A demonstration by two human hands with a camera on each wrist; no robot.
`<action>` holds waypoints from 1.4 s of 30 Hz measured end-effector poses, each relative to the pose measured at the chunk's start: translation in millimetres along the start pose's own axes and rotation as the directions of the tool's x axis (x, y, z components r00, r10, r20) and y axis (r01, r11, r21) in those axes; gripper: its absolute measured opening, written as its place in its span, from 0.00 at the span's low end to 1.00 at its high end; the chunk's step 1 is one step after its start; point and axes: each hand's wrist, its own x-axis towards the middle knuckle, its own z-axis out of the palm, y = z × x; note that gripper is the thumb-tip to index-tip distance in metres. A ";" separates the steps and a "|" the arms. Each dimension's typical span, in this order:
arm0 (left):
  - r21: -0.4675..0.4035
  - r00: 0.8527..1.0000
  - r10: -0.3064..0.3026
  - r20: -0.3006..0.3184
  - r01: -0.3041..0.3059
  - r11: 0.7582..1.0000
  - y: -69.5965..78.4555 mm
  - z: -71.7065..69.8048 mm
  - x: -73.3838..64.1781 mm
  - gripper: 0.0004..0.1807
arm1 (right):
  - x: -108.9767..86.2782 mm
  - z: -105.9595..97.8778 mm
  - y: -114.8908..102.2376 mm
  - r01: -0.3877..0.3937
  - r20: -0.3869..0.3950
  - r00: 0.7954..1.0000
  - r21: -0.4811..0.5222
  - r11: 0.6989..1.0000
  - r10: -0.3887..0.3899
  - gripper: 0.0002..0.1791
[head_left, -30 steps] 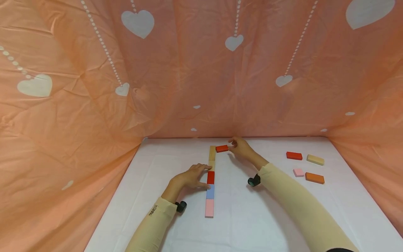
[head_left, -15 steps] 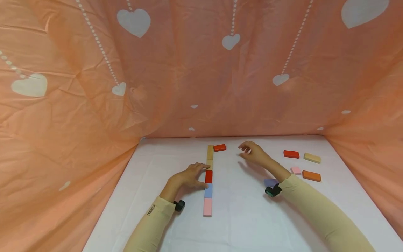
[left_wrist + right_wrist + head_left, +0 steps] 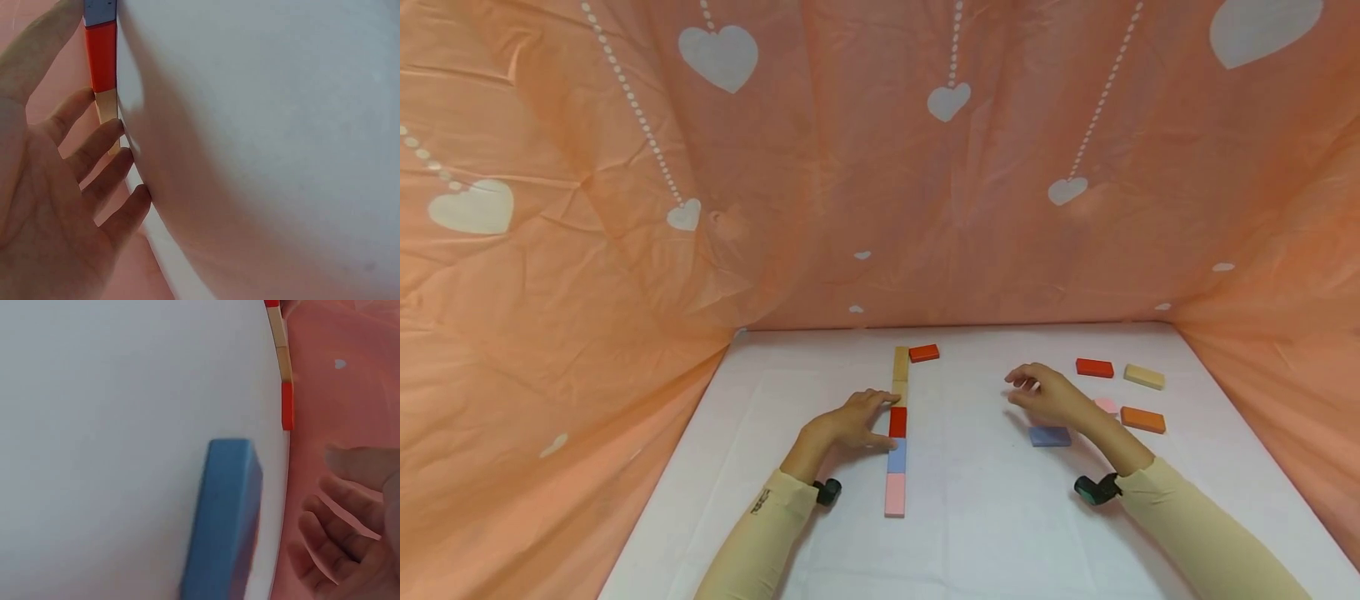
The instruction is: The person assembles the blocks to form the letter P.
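Observation:
A straight column of flat blocks lies on the table: a pink block (image 3: 895,495), a light blue block (image 3: 898,458), a red block (image 3: 898,422) and two natural wood blocks (image 3: 901,364). My left hand (image 3: 848,421) rests at the column's left side, thumb tip at the light blue block, forefinger tip at the nearer wood block. Another red block (image 3: 924,353) sits crosswise at the column's far end. My right hand (image 3: 1051,397), holding nothing, hovers with loosely bent fingers just beyond a blue block (image 3: 1050,437), which looms large in the right wrist view.
Right of my right hand lie a red block (image 3: 1094,367), a natural wood block (image 3: 1144,377), an orange block (image 3: 1142,419) and a pink block (image 3: 1107,406) partly covered by the hand. An orange curtain (image 3: 820,183) with white hearts encloses the white table's back and sides.
My right hand has let go of the far red block and moved right and nearer, uncovering the blue block. The left hand stays at the column.

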 end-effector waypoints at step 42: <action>0.010 1.000 -0.010 -0.002 0.010 1.000 -2.4 3.5 1.5 0.48 | -79.2 -12.8 14.5 -0.113 0.127 0.984 -0.102 0.988 0.126 0.21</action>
